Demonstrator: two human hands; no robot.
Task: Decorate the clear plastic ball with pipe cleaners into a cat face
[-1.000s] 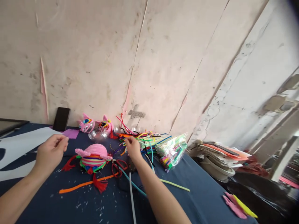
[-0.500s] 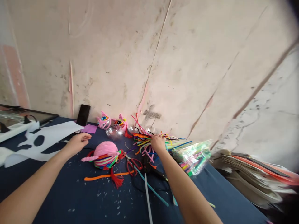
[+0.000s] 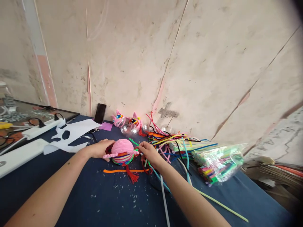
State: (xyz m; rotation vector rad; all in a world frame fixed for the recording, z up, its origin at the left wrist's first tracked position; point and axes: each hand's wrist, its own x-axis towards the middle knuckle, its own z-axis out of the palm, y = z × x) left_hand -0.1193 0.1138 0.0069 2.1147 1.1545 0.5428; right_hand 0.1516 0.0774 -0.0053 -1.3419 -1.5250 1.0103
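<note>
On the dark blue cloth sits a pink striped pipe-cleaner ball (image 3: 122,147) with ear-like pieces, coloured bands and red tassels. My left hand (image 3: 101,149) is closed around its left side, fingertips partly hidden behind it. At the ball's right side, my right hand (image 3: 149,153) pinches a green pipe cleaner (image 3: 133,141) whose end sticks out towards the upper left. An orange pipe cleaner (image 3: 115,171) lies just in front of the ball. Red-handled scissors (image 3: 145,164) are mostly covered by my right hand.
Loose pipe cleaners (image 3: 165,137) and a clear bag of them (image 3: 221,164) lie to the right. Two smaller pink ornaments (image 3: 118,119), clear balls (image 3: 129,129) and a phone (image 3: 100,113) are along the wall. Cut white paper (image 3: 78,134) and a power strip (image 3: 44,127) lie left.
My right hand has come from the pipe-cleaner pile to the ball, bringing a green pipe cleaner. My left hand has moved onto the ball. The view has turned left.
</note>
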